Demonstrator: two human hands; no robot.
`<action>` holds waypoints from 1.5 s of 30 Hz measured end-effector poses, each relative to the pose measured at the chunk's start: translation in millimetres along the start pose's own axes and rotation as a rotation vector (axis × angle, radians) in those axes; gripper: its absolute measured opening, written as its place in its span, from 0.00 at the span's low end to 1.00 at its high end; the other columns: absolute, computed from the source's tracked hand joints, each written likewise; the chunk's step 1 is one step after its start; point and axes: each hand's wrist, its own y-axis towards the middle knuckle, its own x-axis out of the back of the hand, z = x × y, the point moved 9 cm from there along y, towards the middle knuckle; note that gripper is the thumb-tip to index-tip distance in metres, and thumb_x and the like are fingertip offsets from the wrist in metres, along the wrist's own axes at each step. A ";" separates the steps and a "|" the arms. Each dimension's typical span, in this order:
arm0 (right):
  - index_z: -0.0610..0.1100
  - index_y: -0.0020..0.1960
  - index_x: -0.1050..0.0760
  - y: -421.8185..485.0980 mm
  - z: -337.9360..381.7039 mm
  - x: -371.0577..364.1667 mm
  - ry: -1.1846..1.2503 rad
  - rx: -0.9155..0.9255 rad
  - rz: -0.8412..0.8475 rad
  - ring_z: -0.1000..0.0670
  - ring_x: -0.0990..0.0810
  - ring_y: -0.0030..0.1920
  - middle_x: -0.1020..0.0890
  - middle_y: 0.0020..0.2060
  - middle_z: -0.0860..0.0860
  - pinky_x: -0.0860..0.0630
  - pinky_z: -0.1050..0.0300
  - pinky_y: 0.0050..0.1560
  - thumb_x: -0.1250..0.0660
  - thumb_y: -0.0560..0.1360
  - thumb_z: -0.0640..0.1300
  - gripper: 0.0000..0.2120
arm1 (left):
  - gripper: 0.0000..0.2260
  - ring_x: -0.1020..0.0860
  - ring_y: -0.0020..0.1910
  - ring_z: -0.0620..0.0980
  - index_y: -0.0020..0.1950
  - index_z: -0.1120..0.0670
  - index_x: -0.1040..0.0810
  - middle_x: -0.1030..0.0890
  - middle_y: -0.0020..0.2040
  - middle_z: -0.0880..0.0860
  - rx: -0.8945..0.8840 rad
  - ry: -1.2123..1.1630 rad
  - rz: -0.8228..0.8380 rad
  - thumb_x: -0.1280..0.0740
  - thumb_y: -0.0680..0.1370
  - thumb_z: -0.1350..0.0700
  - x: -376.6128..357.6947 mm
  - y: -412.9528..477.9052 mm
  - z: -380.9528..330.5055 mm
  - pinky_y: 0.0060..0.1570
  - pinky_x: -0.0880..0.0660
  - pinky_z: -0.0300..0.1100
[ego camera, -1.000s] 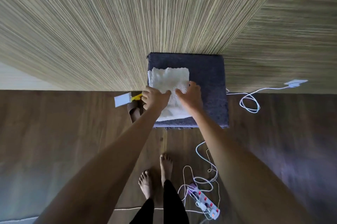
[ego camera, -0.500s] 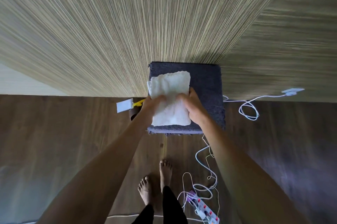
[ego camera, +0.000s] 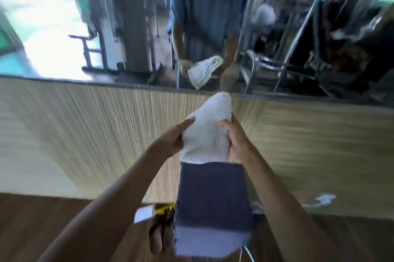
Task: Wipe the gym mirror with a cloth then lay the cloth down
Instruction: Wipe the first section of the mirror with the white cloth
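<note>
Both hands are gripping the white cloth (ego camera: 207,131) mid-frame: left hand (ego camera: 170,141) on its left edge, right hand (ego camera: 236,139) on its right. It's held up above the grey stool (ego camera: 213,204), and the mirror (ego camera: 149,23) fills the top.

Both bare arms reach forward from the lower corners and converge at mid-frame. The left hand (ego camera: 171,143) grips the left edge of the white cloth (ego camera: 207,131), thumb laid straight across its front. The right hand (ego camera: 236,141) clasps the right edge, thumb in front, fingers curled behind. The wrists sit slightly apart, about level
</note>
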 end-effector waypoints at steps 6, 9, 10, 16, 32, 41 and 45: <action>0.47 0.54 0.21 -6.2 142.4 -66.4 0.056 0.247 0.091 0.49 0.15 0.44 0.14 0.42 0.51 0.21 0.52 0.45 0.31 0.69 0.37 0.14 | 0.07 0.15 0.44 0.53 0.53 0.59 0.16 0.13 0.47 0.56 -0.518 0.134 -0.124 0.27 0.77 0.57 -1.7 -73.3 -172.8 0.46 0.17 0.46; 0.47 0.52 0.22 -10.1 184.8 -111.6 0.096 0.333 0.144 0.50 0.15 0.42 0.14 0.39 0.53 0.20 0.53 0.43 0.33 0.77 0.36 0.08 | 0.08 0.15 0.46 0.52 0.53 0.54 0.17 0.13 0.47 0.54 -0.774 0.202 -0.223 0.25 0.75 0.56 10.2 -125.4 -234.4 0.48 0.19 0.47; 0.47 0.53 0.22 -12.4 194.1 -129.4 0.113 0.360 0.182 0.50 0.14 0.44 0.13 0.40 0.53 0.19 0.54 0.42 0.33 0.78 0.37 0.07 | 0.10 0.15 0.48 0.53 0.53 0.53 0.17 0.13 0.49 0.54 -0.849 0.222 -0.257 0.23 0.74 0.55 17.0 -144.7 -249.3 0.49 0.19 0.48; 0.48 0.56 0.20 -9.3 198.8 -250.6 0.083 0.405 0.312 0.47 0.15 0.52 0.13 0.49 0.51 0.19 0.46 0.55 0.23 0.68 0.56 0.21 | 0.17 0.16 0.48 0.54 0.60 0.61 0.20 0.15 0.51 0.57 -0.952 0.101 -0.400 0.27 0.74 0.54 97.8 -235.5 -276.7 0.42 0.19 0.42; 0.51 0.53 0.22 -45.7 143.5 -603.9 -0.070 0.531 0.535 0.53 0.17 0.49 0.16 0.47 0.55 0.20 0.52 0.51 0.28 0.76 0.52 0.09 | 0.20 0.17 0.51 0.56 0.60 0.59 0.21 0.15 0.55 0.60 -0.991 0.203 -0.792 0.23 0.71 0.57 393.9 -426.5 -295.1 0.51 0.20 0.51; 0.49 0.55 0.27 -32.2 120.1 -774.0 -0.027 0.473 0.614 0.49 0.19 0.49 0.19 0.49 0.51 0.21 0.52 0.48 0.30 0.77 0.42 0.09 | 0.16 0.18 0.56 0.59 0.66 0.60 0.25 0.17 0.58 0.60 -0.972 0.213 -0.901 0.31 0.80 0.55 539.3 -474.4 -344.7 0.52 0.18 0.49; 0.45 0.52 0.27 -1.9 122.9 -826.2 -0.119 0.633 0.478 0.46 0.20 0.48 0.20 0.46 0.47 0.25 0.55 0.45 0.31 0.78 0.42 0.06 | 0.33 0.17 0.55 0.52 0.63 0.52 0.24 0.16 0.54 0.51 -0.966 0.462 -1.070 0.18 0.64 0.42 595.4 -471.4 -384.1 0.52 0.18 0.50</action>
